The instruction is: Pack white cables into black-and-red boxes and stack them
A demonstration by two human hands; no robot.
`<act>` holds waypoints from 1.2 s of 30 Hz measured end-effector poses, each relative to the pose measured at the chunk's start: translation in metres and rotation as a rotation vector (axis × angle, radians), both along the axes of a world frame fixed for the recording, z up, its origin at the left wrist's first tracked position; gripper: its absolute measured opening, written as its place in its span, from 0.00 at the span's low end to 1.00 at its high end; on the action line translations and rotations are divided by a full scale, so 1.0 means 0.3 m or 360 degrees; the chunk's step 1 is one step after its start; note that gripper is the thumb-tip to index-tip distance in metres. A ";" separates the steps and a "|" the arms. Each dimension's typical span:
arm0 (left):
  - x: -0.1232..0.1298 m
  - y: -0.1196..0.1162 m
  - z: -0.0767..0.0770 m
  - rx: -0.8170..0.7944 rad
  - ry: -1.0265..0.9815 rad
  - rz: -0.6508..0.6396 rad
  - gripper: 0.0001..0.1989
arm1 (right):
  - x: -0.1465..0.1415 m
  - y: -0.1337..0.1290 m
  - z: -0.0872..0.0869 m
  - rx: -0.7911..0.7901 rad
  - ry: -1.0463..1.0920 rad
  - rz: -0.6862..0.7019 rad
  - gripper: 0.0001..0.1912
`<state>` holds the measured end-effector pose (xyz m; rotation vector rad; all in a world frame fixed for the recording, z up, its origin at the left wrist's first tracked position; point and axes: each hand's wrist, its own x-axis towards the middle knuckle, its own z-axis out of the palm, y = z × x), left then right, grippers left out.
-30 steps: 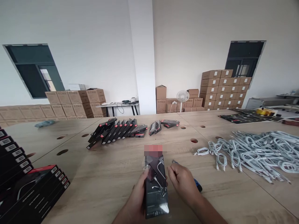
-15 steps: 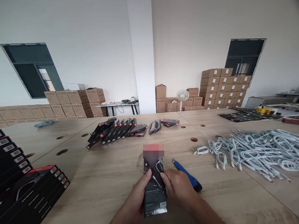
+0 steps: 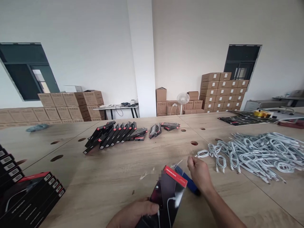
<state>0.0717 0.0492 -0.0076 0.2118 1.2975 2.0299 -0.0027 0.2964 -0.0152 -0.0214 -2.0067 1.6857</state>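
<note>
My left hand grips a black retail box with a red end and a picture of a white cable. The thumb lies across its front; the other fingers are mostly hidden. My right hand is closed in a fist to the right of the box, just above the table; what it holds, if anything, is hidden. Shiny clear film shows at the box's upper end, near this fist. A blue utility knife lies partly behind the box, close to my right wrist.
Coiled white cables are heaped on the right. Black boxes lean in a row farther back. More black boxes are stacked at the near left. Holes pierce the wooden table. Cartons stand along the wall.
The box has tilted to the right and its red end has come into view. My right hand has left the box and moved right and away from me, closing into a fist.
</note>
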 end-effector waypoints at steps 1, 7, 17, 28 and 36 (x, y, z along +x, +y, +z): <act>0.004 0.000 -0.003 -0.0008 -0.0006 -0.0038 0.17 | -0.007 0.008 0.008 -0.0153 -0.0048 0.0046 0.24; 0.021 -0.015 -0.001 0.0099 0.0056 -0.0016 0.20 | 0.026 -0.027 0.070 -0.0955 -0.0286 0.0619 0.28; -0.069 -0.014 0.016 -0.0391 0.0602 0.0673 0.18 | 0.112 -0.211 0.023 -0.1055 -0.0817 0.1211 0.10; -0.101 -0.031 0.020 0.0186 0.0061 0.1122 0.13 | 0.181 -0.201 0.056 0.0132 -0.0637 0.1705 0.06; -0.200 -0.152 0.010 0.0519 -0.0213 0.1692 0.11 | 0.144 -0.210 0.020 -0.0049 -0.0511 0.1231 0.11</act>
